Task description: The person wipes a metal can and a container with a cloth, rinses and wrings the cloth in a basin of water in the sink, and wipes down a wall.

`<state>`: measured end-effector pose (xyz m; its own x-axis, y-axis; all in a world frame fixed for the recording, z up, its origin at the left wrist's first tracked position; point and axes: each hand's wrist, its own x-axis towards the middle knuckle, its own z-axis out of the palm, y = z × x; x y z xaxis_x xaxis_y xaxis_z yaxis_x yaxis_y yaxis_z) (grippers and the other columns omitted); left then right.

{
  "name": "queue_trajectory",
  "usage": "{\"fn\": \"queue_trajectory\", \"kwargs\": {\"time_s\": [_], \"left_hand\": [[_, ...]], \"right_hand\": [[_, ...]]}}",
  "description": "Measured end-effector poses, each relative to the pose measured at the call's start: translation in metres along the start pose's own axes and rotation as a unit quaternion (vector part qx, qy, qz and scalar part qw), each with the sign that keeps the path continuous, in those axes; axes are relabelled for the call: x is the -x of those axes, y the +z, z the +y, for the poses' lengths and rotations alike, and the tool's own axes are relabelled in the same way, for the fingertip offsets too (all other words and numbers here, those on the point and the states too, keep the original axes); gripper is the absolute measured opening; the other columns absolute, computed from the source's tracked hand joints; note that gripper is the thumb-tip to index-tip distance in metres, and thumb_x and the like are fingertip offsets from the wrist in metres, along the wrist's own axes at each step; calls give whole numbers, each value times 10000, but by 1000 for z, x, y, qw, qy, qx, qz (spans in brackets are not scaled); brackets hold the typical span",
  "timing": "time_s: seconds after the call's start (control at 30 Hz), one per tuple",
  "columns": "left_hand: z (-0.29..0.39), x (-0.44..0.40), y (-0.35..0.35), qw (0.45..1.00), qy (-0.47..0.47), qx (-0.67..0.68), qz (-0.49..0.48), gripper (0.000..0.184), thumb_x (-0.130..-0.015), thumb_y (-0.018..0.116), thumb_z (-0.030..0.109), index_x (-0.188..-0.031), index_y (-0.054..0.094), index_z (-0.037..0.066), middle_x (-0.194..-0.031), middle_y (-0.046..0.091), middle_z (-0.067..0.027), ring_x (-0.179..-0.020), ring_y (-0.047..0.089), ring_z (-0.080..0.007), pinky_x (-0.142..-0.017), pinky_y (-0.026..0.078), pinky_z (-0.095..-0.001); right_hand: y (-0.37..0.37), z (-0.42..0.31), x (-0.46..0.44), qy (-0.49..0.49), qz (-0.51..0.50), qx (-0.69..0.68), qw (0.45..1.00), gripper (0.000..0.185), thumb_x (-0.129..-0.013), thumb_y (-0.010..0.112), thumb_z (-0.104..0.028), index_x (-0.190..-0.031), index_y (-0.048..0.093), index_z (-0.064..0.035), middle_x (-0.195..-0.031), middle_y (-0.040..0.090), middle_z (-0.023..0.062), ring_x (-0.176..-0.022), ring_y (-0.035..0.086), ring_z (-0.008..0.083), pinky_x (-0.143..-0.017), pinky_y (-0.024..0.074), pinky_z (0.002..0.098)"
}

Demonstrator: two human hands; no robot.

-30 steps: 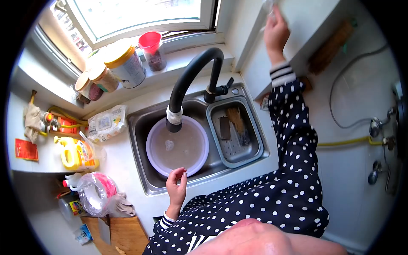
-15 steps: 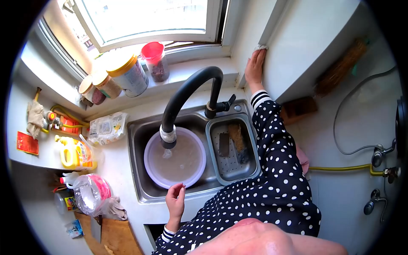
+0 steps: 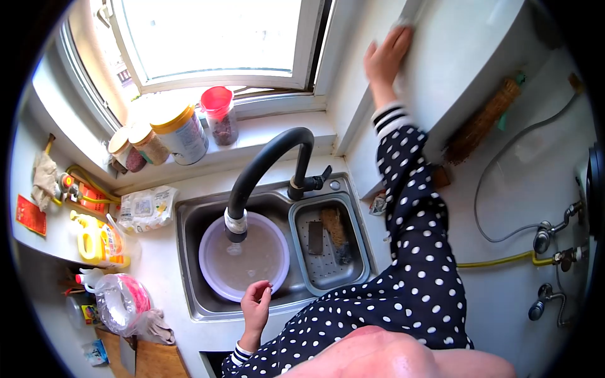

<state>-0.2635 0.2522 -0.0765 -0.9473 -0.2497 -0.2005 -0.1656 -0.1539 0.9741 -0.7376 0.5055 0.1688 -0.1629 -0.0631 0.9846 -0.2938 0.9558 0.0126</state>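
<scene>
High up at the wall right of the window, my right hand (image 3: 386, 58) presses a white cloth or wipe (image 3: 404, 24), only partly visible under its fingertips. My left hand (image 3: 256, 303) hovers at the front edge of the sink (image 3: 189, 277), near the rim of a lilac basin (image 3: 208, 277); its fingers are curled together, and anything between them is too small to tell. Cloudy water fills the basin. Above it hangs the black faucet (image 3: 261, 165). A grey drain basket (image 3: 362, 264) beside it holds a dark block (image 3: 315, 237) and a brush (image 3: 335, 233).
Jars (image 3: 183, 135) and a red-topped container (image 3: 219, 116) line the windowsill. On the left are a wipes pack (image 3: 148, 208), a yellow bottle (image 3: 101, 240), a bagged pink roll (image 3: 123, 302) and a cutting board (image 3: 154, 359) with a knife. A straw brush (image 3: 484, 121) hangs right.
My right hand went down the wall, then back up with the white cloth. My left hand stays near the basin's front. The view has shifted slightly.
</scene>
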Motion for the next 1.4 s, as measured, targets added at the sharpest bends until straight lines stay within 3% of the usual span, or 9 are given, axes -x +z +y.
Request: {"fn": "queue_trajectory", "kwargs": {"time_s": [0.2, 0.4, 0.5, 0.87, 1.0, 1.07, 1.2, 1.33, 1.4], "left_hand": [[0, 9, -4, 1000, 8, 9, -26, 161, -855, 564, 49, -1004, 572, -11, -915, 628, -50, -830, 586, -99, -755, 462, -218], [10, 9, -1, 1000, 12, 4, -8, 158, -855, 560, 42, -1003, 573, -12, -907, 626, -46, -830, 584, -98, -748, 460, -214], [10, 9, 6, 1000, 21, 18, 15, 158, -855, 560, 39, -1004, 572, -11, -908, 624, -43, -835, 582, -97, -753, 457, -212], [8, 28, 0, 999, 9, 18, -25, 147, -846, 573, 43, -983, 581, -11, -890, 626, -48, -818, 583, -98, -752, 461, -222], [5, 15, -23, 998, 22, 35, -40, 143, -848, 563, 38, -981, 578, -13, -894, 620, -48, -822, 577, -100, -753, 457, -221], [4, 5, -28, 998, 29, 36, -38, 151, -853, 550, 34, -994, 570, -15, -892, 616, -46, -832, 572, -101, -753, 449, -218], [7, -11, -20, 994, 40, 83, -54, 147, -857, 543, 30, -996, 569, -12, -899, 616, -47, -836, 574, -100, -761, 447, -217], [8, -17, -2, 992, 46, 98, -63, 152, -861, 542, 29, -1006, 566, -12, -902, 618, -49, -845, 576, -100, -769, 449, -218], [6, -19, 11, 990, 34, 113, -75, 153, -863, 544, 34, -1007, 566, -12, -907, 619, -50, -847, 577, -100, -769, 449, -216]], "right_hand": [[-14, 10, 83, -5, -119, -111, 987, 613, -865, 464, -139, -1319, 157, 135, -1381, 127, 347, -1295, 143, 471, -1088, 145, 475], [-20, 24, -110, -109, 8, -88, 990, 551, -835, 509, -147, -1243, 274, 139, -1333, 222, 359, -1252, 210, 491, -1073, 166, 484], [-5, 28, -154, -23, 44, -32, 998, 558, -906, 419, -181, -1336, 206, 103, -1394, 178, 310, -1312, 182, 398, -1103, 146, 394], [-42, -15, 92, 73, -167, -143, 973, 431, -804, 402, 80, -1230, 453, 46, -1362, 333, 227, -1253, 323, 382, -1043, 289, 428], [-123, -7, -2, -202, -171, 116, 957, 320, -826, 467, 27, -1134, 554, 19, -1280, 462, 175, -1233, 388, 311, -1027, 335, 368], [-168, -7, -57, -174, -173, 231, 942, 303, -873, 457, -60, -1162, 526, -1, -1262, 492, 135, -1203, 433, 272, -1007, 374, 360], [-203, 30, -151, -395, -208, 423, 789, 290, -889, 401, -81, -1137, 539, -20, -1158, 561, 113, -1137, 494, 262, -963, 410, 361], [-231, 3, -249, -169, -170, 384, 891, 548, -900, 454, -226, -1315, 290, 93, -1409, 256, 212, -1307, 237, 361, -1092, 192, 351], [-201, 17, -209, -111, -249, 388, 880, 449, -877, 511, -282, -1232, 446, -15, -1285, 453, 142, -1239, 377, 263, -1042, 296, 359]]}}
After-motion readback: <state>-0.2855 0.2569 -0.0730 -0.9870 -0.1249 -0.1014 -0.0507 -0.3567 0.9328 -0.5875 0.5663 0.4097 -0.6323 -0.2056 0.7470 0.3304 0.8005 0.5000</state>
